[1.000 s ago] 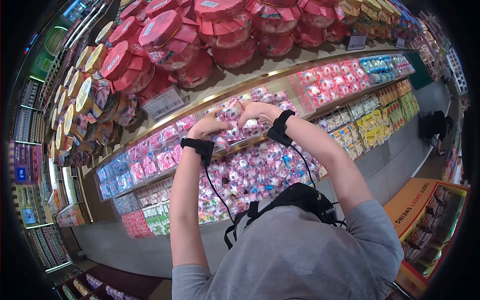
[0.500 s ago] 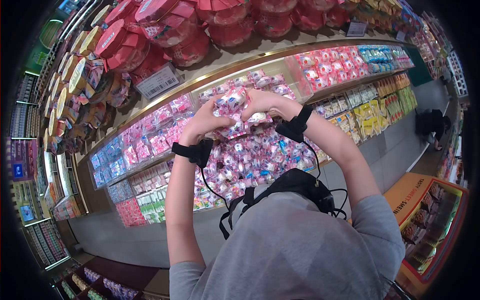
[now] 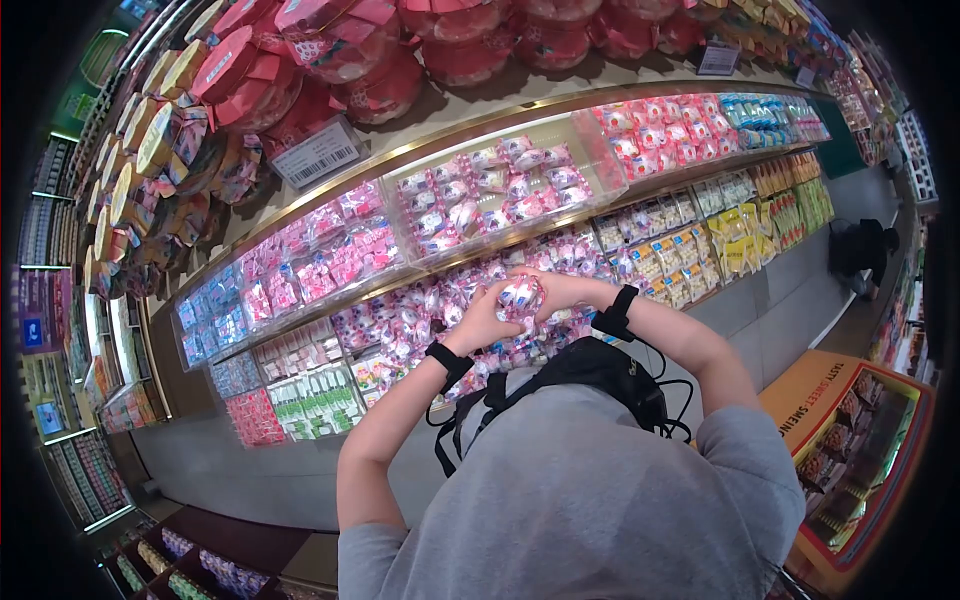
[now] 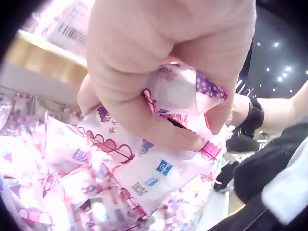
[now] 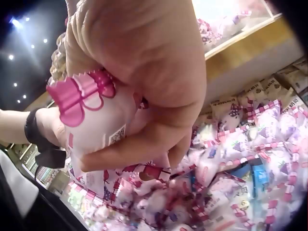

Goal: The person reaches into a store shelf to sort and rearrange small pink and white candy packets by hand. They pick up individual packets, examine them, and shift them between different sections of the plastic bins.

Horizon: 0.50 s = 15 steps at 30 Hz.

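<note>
Both hands come together over the lower bin, gathering a small bunch of wrapped sweets (image 3: 521,292) between them. My left hand (image 3: 483,322) grips from the left. In the left wrist view its fingers curl round a white packet with a purple dotted corner, and a larger white packet (image 4: 159,168) with a pink scalloped edge lies under them. From the right, my right hand (image 3: 553,292) curls round a white packet (image 5: 98,118) with a shiny pink zigzag end. Part of the bunch is hidden by the fingers. Similar pink-and-white packets (image 5: 274,130) fill the bin close below.
Above is a clear tray (image 3: 590,205) of similar packets in loose rows. Pink packets (image 3: 320,250) stand left of it, red-and-white ones (image 3: 655,140) right. Red-topped jars (image 3: 370,85) crowd the shelf above. At far right, a person in black (image 3: 862,255) bends low.
Both hands have come down from the upper tray to the lower bin, carrying the wrapped sweets. The upper tray and its packets now show where the hands were.
</note>
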Motion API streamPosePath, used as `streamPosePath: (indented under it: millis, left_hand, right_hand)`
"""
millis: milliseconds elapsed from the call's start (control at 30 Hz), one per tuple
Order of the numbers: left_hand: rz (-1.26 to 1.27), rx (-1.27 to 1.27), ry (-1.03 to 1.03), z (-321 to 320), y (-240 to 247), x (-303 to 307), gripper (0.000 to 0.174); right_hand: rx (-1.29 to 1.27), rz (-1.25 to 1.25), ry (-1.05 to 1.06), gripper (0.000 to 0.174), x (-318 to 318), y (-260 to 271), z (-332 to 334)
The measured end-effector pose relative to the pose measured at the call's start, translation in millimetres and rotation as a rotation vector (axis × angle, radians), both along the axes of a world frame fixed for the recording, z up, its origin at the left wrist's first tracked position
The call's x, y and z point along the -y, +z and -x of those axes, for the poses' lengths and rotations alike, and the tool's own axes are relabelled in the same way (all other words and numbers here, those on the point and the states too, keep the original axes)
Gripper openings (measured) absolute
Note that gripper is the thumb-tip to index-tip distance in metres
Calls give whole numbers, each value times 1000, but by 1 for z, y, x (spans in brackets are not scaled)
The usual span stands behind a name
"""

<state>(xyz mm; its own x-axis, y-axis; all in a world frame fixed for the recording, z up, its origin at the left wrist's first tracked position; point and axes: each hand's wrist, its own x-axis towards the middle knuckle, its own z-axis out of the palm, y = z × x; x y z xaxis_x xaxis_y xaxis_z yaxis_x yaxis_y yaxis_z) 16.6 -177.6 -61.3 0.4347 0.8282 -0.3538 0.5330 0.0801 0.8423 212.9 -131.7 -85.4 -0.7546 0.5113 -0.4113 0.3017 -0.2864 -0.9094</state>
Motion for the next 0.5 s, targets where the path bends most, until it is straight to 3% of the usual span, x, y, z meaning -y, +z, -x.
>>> streamPosePath:
  millis: [133,167,267,400,467,500]
  left_hand:
    - [76,-8,-28,-8,-45,-3,82]
    - [92,-65,0,-11,-49,-2,84]
    - [150,-167,42,-17,-55,3,91]
    - [121,-330,64,-16,-39,10,98]
    - [22,-342,99,-14,-27,14,97]
    - [-84,-452,78,-16,-12,16,83]
  right_hand:
    - [69,20,4,100,3,-44,-5]
    - [105,-194,40,102,2,-56,-6]
    - [241,-354,29,102,-2,-63,-9]
    - [500,-297,47,99,-2,-32,-7]
    - [476,-385,92,96,0,-30,-10]
    - [489,-398,70,94,2,-25,-10]
